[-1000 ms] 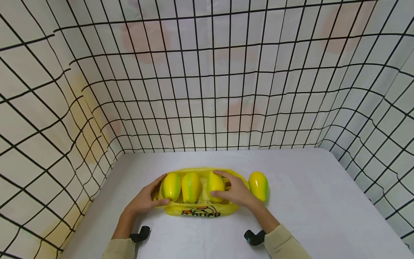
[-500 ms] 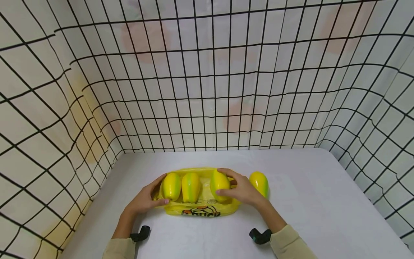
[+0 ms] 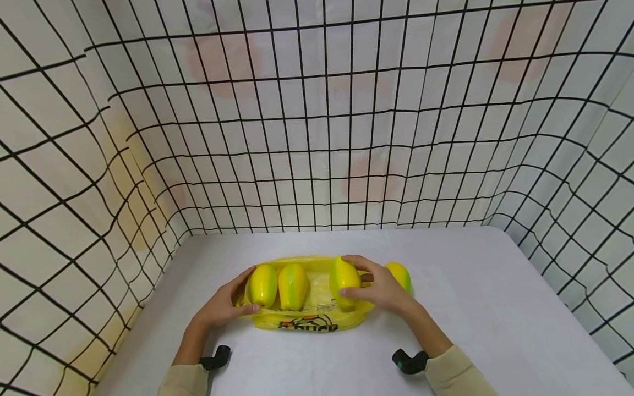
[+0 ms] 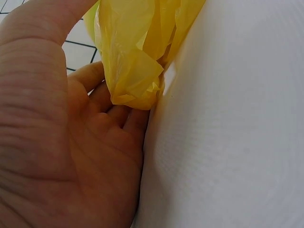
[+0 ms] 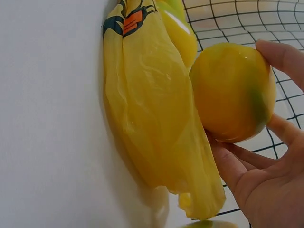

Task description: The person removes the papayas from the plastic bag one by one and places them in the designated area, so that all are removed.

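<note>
A yellow plastic bag point(image 3: 317, 319) with dark print lies spread on the table, its upper side open. Two yellow-green mangoes, a left one point(image 3: 263, 286) and a middle one point(image 3: 293, 287), rest in it side by side. My left hand point(image 3: 225, 300) holds the bag's left end between thumb and fingers, beside the left mango. In the left wrist view the crumpled bag point(image 4: 133, 57) lies against the fingers. Near the bag's right end, my right hand point(image 3: 378, 286) grips a third mango point(image 3: 344, 283); the right wrist view shows this mango point(image 5: 232, 92) between thumb and fingers.
Another mango point(image 3: 399, 275) sits outside the bag to the right, partly hidden by my right hand. The white table point(image 3: 470, 308) is bordered by black-grid walls point(image 3: 327, 165) at the back and sides. Black wrist-worn pieces point(image 3: 410, 361) show at both wrists.
My right hand has moved to the right with its mango, away from the two in the bag, and now covers more of the outside mango. My left hand stays in place.
</note>
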### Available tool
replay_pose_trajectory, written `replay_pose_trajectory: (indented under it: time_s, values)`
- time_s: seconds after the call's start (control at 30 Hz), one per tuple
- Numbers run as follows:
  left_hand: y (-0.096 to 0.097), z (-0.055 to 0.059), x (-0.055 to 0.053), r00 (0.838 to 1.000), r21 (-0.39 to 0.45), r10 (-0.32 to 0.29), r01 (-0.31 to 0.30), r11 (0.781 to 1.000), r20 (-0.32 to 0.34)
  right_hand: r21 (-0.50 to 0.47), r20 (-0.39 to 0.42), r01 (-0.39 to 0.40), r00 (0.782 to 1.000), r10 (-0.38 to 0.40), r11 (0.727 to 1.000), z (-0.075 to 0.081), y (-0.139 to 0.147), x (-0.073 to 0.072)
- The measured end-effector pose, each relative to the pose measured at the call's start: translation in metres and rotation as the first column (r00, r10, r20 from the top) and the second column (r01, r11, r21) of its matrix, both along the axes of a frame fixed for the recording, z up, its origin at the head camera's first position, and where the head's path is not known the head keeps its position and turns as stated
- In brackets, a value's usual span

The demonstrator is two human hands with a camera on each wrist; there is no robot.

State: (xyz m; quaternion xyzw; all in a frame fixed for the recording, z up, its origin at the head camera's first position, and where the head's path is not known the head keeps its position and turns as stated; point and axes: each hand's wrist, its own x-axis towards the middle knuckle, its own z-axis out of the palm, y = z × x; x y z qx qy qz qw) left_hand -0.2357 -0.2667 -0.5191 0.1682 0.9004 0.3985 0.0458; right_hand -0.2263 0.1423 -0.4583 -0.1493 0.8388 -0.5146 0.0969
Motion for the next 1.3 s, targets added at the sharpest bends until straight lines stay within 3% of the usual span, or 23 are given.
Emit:
replay_pose_trajectory:
  time_s: [0.23,0.43,0.63,0.97,1.3]
  values:
    - [0.001,0.0,0.0,1.0,0.0,-0.002,0.002,1.0,0.008,-0.089,0.027,0.002,1.0,0.0,0.996,0.005,0.014,0.0]
    - [0.0,0.008,0.007,1.0,0.012,0.001,-0.001,1.0,0.01,-0.029,-0.04,0.005,0.999,-0.007,1.0,0.008,0.02,0.001]
    - [0.001,0.003,0.002,1.0,0.002,0.01,-0.01,1.0,0.017,0.017,-0.08,0.033,0.996,-0.032,0.999,0.008,0.035,0.0]
    - [0.0,0.001,0.002,1.0,0.021,-0.007,0.007,1.0,0.001,0.002,-0.095,0.035,0.995,-0.034,0.999,0.008,0.056,0.002]
    - [0.001,0.0,0.001,1.0,-0.015,0.012,-0.011,1.0,0.016,-0.024,-0.09,0.023,0.996,-0.025,0.999,0.007,0.074,0.003]
